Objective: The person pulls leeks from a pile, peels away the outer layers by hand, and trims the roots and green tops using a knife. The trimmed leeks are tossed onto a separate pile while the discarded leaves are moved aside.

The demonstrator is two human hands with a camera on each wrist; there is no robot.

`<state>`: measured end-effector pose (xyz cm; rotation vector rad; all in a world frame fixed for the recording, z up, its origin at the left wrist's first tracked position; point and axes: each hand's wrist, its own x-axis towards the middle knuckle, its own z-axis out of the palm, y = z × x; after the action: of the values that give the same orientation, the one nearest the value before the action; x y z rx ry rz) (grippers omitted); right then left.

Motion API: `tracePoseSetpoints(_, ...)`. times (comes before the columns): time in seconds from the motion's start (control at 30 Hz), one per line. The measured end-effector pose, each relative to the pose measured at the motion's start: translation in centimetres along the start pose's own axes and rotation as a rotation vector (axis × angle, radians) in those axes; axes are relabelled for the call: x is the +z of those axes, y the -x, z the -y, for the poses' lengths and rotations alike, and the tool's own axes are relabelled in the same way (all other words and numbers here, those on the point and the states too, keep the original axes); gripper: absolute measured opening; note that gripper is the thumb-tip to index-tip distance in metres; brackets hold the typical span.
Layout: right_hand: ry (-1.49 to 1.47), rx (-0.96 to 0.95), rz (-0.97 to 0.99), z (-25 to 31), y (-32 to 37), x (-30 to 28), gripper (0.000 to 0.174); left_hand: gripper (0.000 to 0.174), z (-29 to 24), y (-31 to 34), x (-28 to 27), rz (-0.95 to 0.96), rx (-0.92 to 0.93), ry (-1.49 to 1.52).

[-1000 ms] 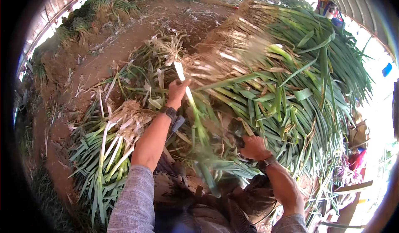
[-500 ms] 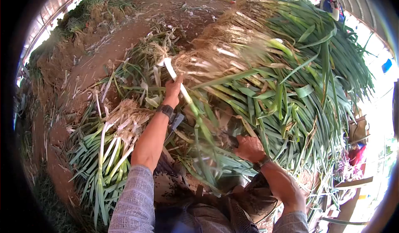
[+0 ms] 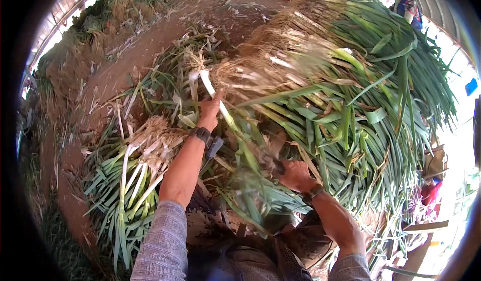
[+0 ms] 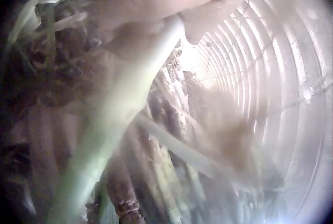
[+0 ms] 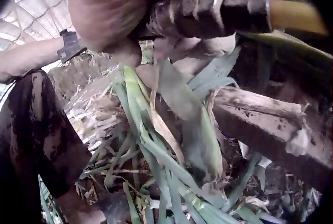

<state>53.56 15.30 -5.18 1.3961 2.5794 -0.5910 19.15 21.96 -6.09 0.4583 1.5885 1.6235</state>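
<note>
My left hand (image 3: pixel 209 113) grips a leek (image 3: pixel 207 82) round its white stem, roots up and away, leaves slanting down to the right. Pale stem fills much of the left wrist view, running down from the fingers. Beside the leaf end, my right hand (image 3: pixel 297 176) holds a dark air nozzle (image 3: pixel 276 165). In the right wrist view its dark hex fittings (image 5: pixel 197 13) lie in the curled fingers, and a yellow hose (image 5: pixel 296 15) leads off. Below that hand are green leaves (image 5: pixel 171 166), partly blurred.
A big heap of leeks (image 3: pixel 371 110) lies to the right, roots toward the middle. Bare-stemmed leeks (image 3: pixel 143 173) are piled at left by my knee. Loose peelings (image 3: pixel 165 88) litter the soil (image 3: pixel 95 85). A wooden beam (image 5: pixel 260 125) is below the right hand. Someone (image 3: pixel 406 5) is at far right.
My right hand has moved left with the nozzle, closer to the leek's leaves. My left hand and the leek's root end have shifted slightly left; the leaves have swung and blurred.
</note>
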Motion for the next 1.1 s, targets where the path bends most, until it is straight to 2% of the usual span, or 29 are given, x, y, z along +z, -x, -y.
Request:
tracePoseSetpoints(0.07, -0.013, 0.051, 0.157, 1.1, 0.5, -2.3, 0.049, 0.042, 0.4, -0.4, -0.3, -0.001, 0.001, 0.022)
tracePoseSetpoints(0.1, -0.013, 0.049, 0.161, 0.8, 0.4, -1.8, 0.049, 0.042, 0.6, -0.6, -0.4, 0.002, 0.006, 0.044)
tracePoseSetpoints(0.17, 0.001, 0.005, 0.003, -0.6, 0.5, -0.3, 0.047, 0.042, 0.5, -0.4, -0.2, -0.040, 0.017, 0.066)
tracePoseSetpoints(0.2, 0.004, 0.008, 0.009, -0.7, 0.7, 0.3, 0.047, 0.041, 0.9, -0.6, -0.1, -0.079, 0.029, 0.089)
tracePoseSetpoints(0.27, 0.055, -0.101, -0.111, -1.1, 1.0, 1.3, 0.047, 0.040, 2.0, -1.2, -0.1, -0.065, -0.003, 0.063)
tracePoseSetpoints(0.3, 0.056, -0.101, -0.107, -0.7, 0.9, 0.8, 0.047, 0.039, 2.4, -1.6, -0.1, -0.045, -0.022, 0.032)
tracePoseSetpoints(0.37, -0.058, 0.021, 0.048, 0.5, 0.3, -0.7, 0.047, 0.038, 2.4, -1.6, 0.4, -0.054, -0.003, 0.032)
tracePoseSetpoints(0.47, -0.022, -0.066, -0.025, -0.7, -0.8, 1.2, 0.047, 0.036, 2.6, -1.3, 0.9, -0.078, 0.034, 0.032)
tracePoseSetpoints(0.57, -0.059, -0.075, -0.075, 0.0, -1.2, 0.6, 0.047, 0.036, 2.7, -1.4, 0.7, -0.033, 0.031, 0.101)
tracePoseSetpoints(0.67, -0.030, -0.063, -0.015, 0.3, -2.4, 0.9, 0.043, 0.036, 3.0, -1.8, 0.6, -0.075, 0.040, 0.063)
tracePoseSetpoints(0.73, -0.097, -0.012, 0.018, 2.0, -2.3, -1.2, 0.041, 0.039, 2.7, -1.7, 0.5, -0.046, -0.056, 0.052)
tracePoseSetpoints(0.77, -0.169, 0.037, 0.053, 2.8, -2.5, -2.0, 0.040, 0.046, 2.5, -1.5, 0.5, -0.051, -0.050, -0.012)
tracePoseSetpoints(0.8, -0.163, 0.042, 0.034, 3.1, -2.9, -1.9, 0.040, 0.046, 2.7, -1.5, 0.3, -0.037, -0.038, -0.004)
tracePoseSetpoints(0.87, -0.024, 0.064, 0.127, 2.4, -4.2, -1.0, 0.039, 0.076, 2.9, -2.0, 0.9, -0.051, -0.147, -0.172)
tracePoseSetpoints(0.93, -0.050, -0.094, 0.050, 0.3, -5.7, 1.5, 0.048, 0.091, 1.4, -0.9, 0.7, 0.178, -0.180, -0.207)
tracePoseSetpoints(1.0, 0.031, -0.023, 0.091, 3.4, -4.2, -2.1, 0.050, 0.092, 4.5, -3.2, 0.8, 0.118, -0.206, -0.216)
tracePoseSetpoints(1.03, 0.037, -0.008, 0.067, 3.4, -4.6, -1.8, 0.050, 0.092, 4.4, -2.4, 1.3, 0.140, -0.188, -0.211)
tracePoseSetpoints(1.1, -0.131, 0.121, 0.037, 3.1, -5.3, -0.5, 0.050, 0.083, 2.5, 0.1, 1.2, 0.138, -0.166, -0.141)
